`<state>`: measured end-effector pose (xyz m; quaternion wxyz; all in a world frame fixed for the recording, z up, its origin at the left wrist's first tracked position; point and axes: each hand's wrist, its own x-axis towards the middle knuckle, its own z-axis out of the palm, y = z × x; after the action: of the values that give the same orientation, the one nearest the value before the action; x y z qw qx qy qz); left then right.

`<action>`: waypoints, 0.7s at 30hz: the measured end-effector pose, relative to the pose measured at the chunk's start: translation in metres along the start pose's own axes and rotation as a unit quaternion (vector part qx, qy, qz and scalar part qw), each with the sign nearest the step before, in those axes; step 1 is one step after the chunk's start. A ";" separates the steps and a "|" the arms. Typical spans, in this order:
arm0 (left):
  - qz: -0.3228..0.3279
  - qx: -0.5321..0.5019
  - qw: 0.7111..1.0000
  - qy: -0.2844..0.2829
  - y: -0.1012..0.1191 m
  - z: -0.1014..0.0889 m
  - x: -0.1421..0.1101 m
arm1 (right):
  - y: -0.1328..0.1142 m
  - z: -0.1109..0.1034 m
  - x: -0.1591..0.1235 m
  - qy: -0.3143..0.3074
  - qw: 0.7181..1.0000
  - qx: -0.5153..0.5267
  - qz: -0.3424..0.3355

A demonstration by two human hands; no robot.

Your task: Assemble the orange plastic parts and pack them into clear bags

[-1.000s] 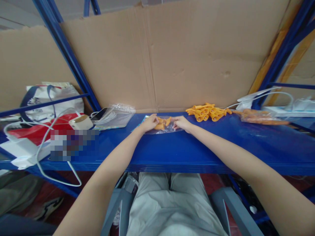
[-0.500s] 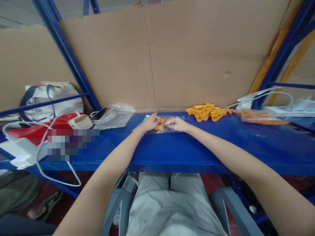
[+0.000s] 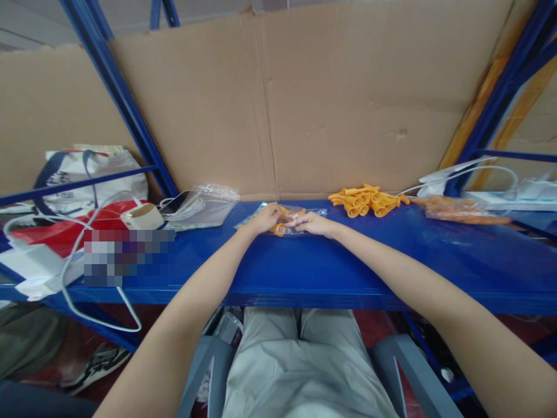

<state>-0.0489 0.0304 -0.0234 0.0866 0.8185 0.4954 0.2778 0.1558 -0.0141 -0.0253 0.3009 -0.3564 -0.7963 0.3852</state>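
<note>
A clear plastic bag (image 3: 319, 212) with orange horn-shaped pieces (image 3: 281, 230) in it lies on the blue shelf, between my hands. My left hand (image 3: 266, 218) is closed on the bag's left part, beside a printed card or edge (image 3: 252, 215). From the right, my right hand (image 3: 314, 223) grips the bag's film, its fingers reaching toward the pieces. To the right sits a loose pile of the same orange pieces (image 3: 368, 200), with their wide hollow ends facing me. Which fingers press on the pieces and which only on film is hard to make out.
A filled plastic bag (image 3: 465, 210) lies farther right. Left are flat clear bags (image 3: 209, 209), a phone (image 3: 177, 202), a white charger (image 3: 143, 217), cables and a cloth bag (image 3: 108, 174). Cardboard (image 3: 348, 98) stands behind the blue shelf (image 3: 313, 267). Another person's shoe (image 3: 98, 367) shows lower left.
My right hand has shifted slightly, its fingers now reaching farther left over the bag. The orange pieces inside have turned and moved a little toward the shelf's front. The pile stays put.
</note>
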 end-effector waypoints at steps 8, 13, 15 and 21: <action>0.013 -0.035 0.999 -0.002 -0.007 0.006 0.001 | -0.003 0.000 -0.001 -0.029 0.999 0.007 0.012; 0.008 -0.042 0.999 0.011 -0.004 0.000 0.000 | -0.006 -0.002 -0.004 -0.034 0.999 -0.005 0.007; 0.005 -0.038 0.999 0.011 -0.003 -0.003 -0.001 | -0.007 -0.002 -0.005 -0.039 0.999 -0.015 -0.002; 0.007 -0.043 0.999 0.008 -0.006 0.003 -0.001 | -0.014 -0.003 -0.003 -0.005 0.993 -0.118 -0.018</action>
<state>-0.0521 0.0333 -0.0287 0.1152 0.8152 0.4780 0.3061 0.1553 -0.0214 -0.0125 0.2601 -0.3729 -0.8440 0.2844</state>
